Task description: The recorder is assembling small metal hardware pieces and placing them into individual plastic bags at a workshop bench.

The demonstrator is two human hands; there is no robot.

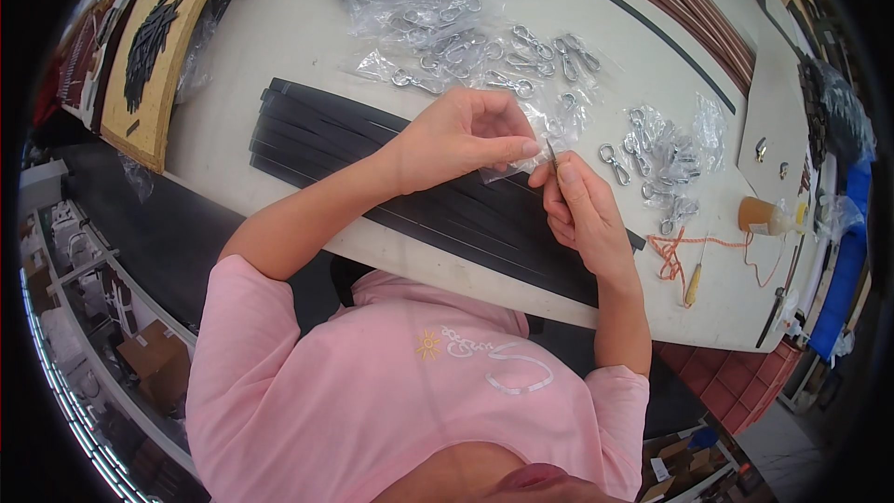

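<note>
One slip of the slim pointed tool (552, 156) clamped in the right hand (582, 203) could prick the left hand (466, 138), pinching clear plastic (493, 175) just beside it

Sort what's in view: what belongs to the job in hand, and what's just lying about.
Job in hand, it seems:
- clear plastic at the left hand
- thin pointed tool in the right hand
- metal clips
- black straps beneath

Apparently lying about:
- orange cord
- yellow-handled tool
- amber bottle
- brown strips
</note>
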